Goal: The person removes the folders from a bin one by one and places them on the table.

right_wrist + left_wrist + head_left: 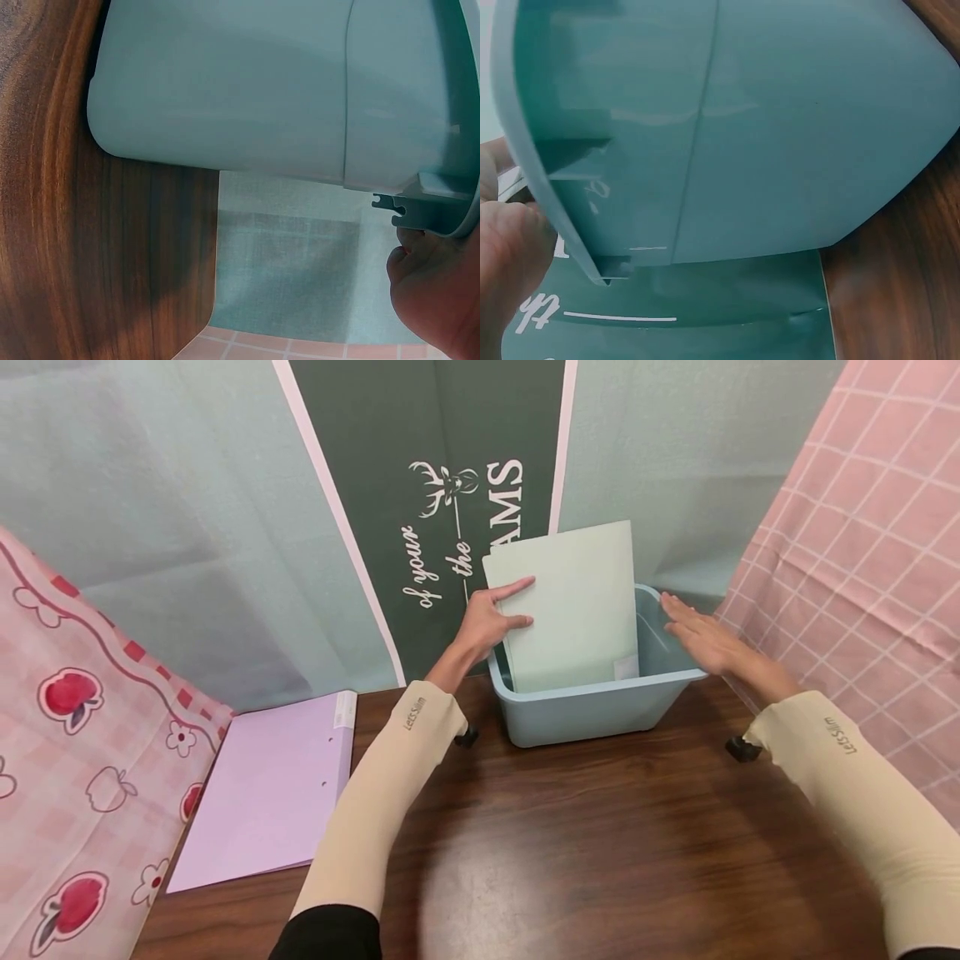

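Note:
A pale green file folder point(573, 606) stands tilted in a light blue plastic bin point(592, 718), its upper part above the rim. My left hand point(482, 625) grips the folder's left edge, with thumb and index finger over its front face. In the left wrist view that hand point(510, 255) shows beside the bin's rim point(514, 105). My right hand point(699, 633) rests with straight fingers at the bin's right rim. The right wrist view shows this hand point(435, 292) right at the rim's underside, below the bin's outer wall point(225, 82).
A lilac folder point(270, 785) with a white label lies on the dark wooden table point(570, 843) at the left. Behind the bin hangs a grey-green curtain point(187, 527) with lettering. Pink cloths point(885, 527) bound the table on both sides.

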A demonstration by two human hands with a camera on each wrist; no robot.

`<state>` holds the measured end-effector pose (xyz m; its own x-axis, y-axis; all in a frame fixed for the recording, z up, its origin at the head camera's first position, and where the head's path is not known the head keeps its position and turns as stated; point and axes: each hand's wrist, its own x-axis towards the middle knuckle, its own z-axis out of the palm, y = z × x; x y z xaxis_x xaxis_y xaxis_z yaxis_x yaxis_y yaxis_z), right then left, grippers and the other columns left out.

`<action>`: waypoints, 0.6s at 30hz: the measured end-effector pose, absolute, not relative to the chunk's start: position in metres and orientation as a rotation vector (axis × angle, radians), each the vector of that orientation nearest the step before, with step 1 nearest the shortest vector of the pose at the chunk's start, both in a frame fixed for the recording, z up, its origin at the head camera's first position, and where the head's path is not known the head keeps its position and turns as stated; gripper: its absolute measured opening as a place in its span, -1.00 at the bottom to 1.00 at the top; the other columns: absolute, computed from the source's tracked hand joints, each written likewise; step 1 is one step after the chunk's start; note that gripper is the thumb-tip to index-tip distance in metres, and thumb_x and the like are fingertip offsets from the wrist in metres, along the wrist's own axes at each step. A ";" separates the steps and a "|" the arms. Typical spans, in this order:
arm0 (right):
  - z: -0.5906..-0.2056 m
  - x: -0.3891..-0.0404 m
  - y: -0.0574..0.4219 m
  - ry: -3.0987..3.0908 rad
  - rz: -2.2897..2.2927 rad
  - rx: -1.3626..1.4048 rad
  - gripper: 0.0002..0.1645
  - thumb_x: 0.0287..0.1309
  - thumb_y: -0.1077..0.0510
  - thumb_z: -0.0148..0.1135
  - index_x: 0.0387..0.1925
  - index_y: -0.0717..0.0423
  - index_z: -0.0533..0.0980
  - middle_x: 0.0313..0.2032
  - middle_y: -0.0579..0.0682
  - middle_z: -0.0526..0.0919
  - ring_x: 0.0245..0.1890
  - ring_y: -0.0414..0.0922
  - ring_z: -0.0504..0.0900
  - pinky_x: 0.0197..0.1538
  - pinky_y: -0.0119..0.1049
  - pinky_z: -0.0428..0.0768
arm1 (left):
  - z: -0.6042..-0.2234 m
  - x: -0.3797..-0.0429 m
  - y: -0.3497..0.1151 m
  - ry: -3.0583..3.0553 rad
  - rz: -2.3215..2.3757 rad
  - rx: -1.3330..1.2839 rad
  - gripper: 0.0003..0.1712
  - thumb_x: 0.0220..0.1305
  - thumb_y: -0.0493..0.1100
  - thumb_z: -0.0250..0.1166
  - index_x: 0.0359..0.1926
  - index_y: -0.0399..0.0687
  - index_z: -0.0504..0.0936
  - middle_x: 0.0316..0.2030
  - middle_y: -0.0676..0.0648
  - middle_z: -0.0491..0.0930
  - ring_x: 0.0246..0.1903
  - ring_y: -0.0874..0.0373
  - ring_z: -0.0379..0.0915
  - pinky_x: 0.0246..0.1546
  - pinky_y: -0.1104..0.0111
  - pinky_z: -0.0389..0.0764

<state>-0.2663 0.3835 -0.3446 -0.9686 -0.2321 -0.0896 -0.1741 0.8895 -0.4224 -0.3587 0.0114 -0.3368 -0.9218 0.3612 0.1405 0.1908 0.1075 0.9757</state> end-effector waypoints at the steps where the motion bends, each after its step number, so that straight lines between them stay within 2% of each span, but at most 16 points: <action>1: -0.345 -0.267 0.384 2.919 -0.631 -0.314 -0.24 0.71 0.03 -0.48 0.65 0.33 -0.37 0.65 0.29 -0.39 0.66 0.28 -0.36 0.66 0.11 -0.35 | -0.336 -0.358 0.010 2.226 1.951 0.566 -0.23 0.06 -0.52 0.58 0.26 0.17 0.74 0.36 0.05 0.60 0.36 0.31 0.44 0.31 0.36 0.55; 8: -0.348 -0.268 0.388 2.923 -0.617 -0.315 -0.24 0.71 0.03 -0.48 0.65 0.34 -0.35 0.65 0.32 -0.37 0.66 0.31 -0.33 0.66 0.14 -0.33 | -0.329 -0.353 0.002 2.234 2.036 0.604 -0.22 0.06 -0.55 0.55 0.29 0.08 0.72 0.34 0.02 0.61 0.36 0.31 0.45 0.32 0.39 0.52; 18: -0.348 -0.267 0.387 2.924 -0.624 -0.313 -0.23 0.72 0.00 -0.47 0.65 0.32 -0.36 0.66 0.30 -0.38 0.66 0.26 -0.39 0.66 0.16 -0.34 | -0.318 -0.345 -0.009 2.218 2.122 0.578 -0.24 0.09 -0.54 0.54 0.29 0.11 0.72 0.32 0.06 0.64 0.32 0.29 0.51 0.30 0.40 0.55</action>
<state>-0.2674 0.3870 -0.3478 -0.9692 -0.2299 -0.0884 -0.1738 0.8927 -0.4157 -0.3451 -0.0087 -0.3178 -0.9312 0.2756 0.2385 0.2504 0.0084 0.9681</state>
